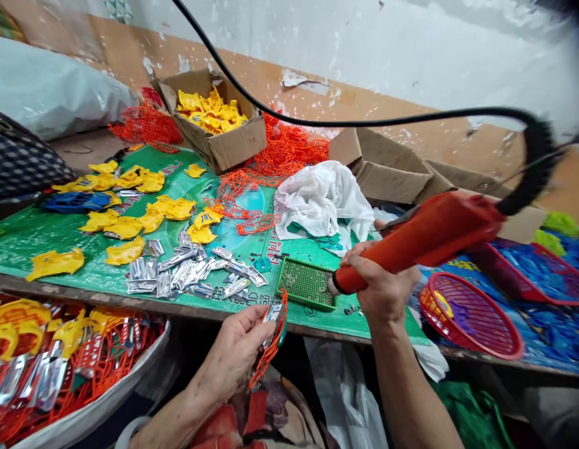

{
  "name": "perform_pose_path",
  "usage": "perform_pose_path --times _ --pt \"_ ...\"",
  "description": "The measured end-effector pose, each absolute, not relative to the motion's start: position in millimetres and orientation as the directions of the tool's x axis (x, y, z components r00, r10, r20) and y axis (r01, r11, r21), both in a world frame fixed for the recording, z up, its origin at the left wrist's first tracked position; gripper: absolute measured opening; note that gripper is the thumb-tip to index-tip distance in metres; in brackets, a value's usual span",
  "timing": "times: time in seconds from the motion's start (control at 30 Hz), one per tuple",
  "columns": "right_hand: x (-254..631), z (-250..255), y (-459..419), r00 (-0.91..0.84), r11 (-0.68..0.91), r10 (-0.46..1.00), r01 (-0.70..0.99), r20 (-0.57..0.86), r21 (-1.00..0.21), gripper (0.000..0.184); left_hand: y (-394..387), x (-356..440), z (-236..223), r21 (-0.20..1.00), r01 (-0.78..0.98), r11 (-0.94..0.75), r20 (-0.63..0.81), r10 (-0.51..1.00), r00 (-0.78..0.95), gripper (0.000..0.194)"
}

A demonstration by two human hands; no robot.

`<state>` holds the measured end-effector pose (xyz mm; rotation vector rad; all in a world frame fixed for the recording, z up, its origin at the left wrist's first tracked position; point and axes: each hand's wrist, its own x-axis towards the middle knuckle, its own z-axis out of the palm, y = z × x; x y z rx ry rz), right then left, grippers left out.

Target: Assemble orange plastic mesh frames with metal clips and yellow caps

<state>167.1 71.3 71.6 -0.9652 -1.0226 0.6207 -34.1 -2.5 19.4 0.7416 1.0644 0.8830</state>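
Note:
My left hand (226, 349) pinches an orange lattice plastic part (268, 358) with a silver piece (272, 315) against it, held just off the table's front edge. My right hand (387, 284) is wrapped round a red-orange powered screwdriver (425, 240), which has a thick black cord at its back. The driver's tip points down into a small green perforated tray (303, 284) that holds tiny dark bits, probably screws. Whether the tip touches one is too small to tell. To the left of the tray lies a heap of silver pieces (181, 271).
Yellow plastic shells (123, 227) lie across the green-covered table (97, 284). Behind them stand a cardboard box (238, 146) of yellow parts and a pile of orange frames (289, 146). A white cloth bag (320, 193), a red basket (500, 343) and a full sack (144, 368) are around.

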Motion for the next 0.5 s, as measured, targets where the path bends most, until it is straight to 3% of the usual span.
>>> perform_pose_path --times 0.23,0.5 --pt "180 43 88 0.475 0.409 0.797 0.030 0.373 -0.912 0.016 7 -37 31 0.949 -0.038 0.313 -0.306 0.944 0.128 0.035" --pt "177 35 96 0.485 0.413 0.791 0.024 0.372 -0.910 0.017 13 -29 28 0.939 0.036 0.342 -0.343 0.925 0.161 0.026"
